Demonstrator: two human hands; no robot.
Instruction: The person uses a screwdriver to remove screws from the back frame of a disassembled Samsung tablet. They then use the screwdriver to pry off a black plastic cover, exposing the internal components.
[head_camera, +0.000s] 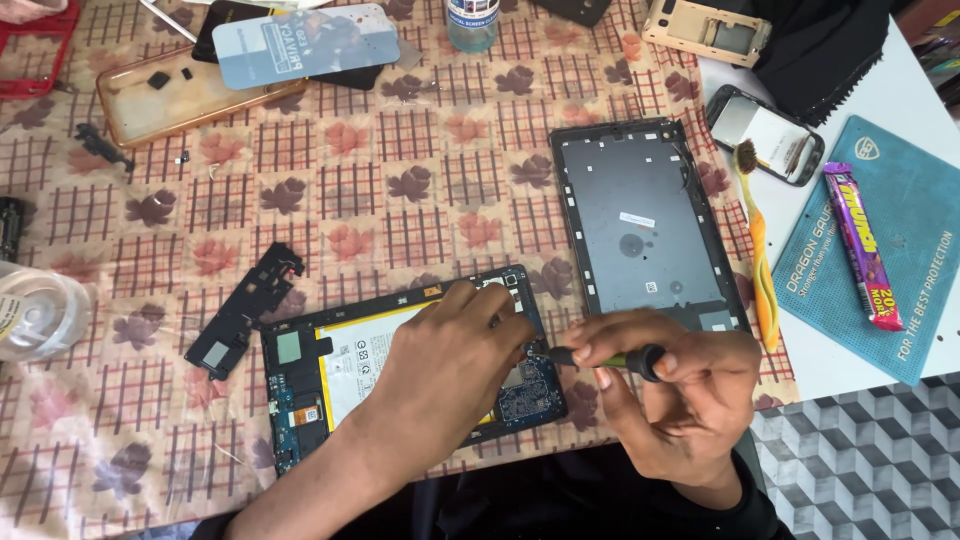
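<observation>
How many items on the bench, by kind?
Opened tablet, under left hand: 1
Tablet back cover: 1
Loose black bracket: 1
Screwdriver, in right hand: 1
Toothbrush: 1
Candy bar: 1
Teal mat: 1
Clear phone case: 1
Total: 8

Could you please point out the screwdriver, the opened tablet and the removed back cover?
screwdriver (612, 357): head view, on its green and black handle, held by the right hand.
opened tablet (300, 385): head view, on its exposed left circuit board.
removed back cover (635, 225): head view, on its grey inner face.
</observation>
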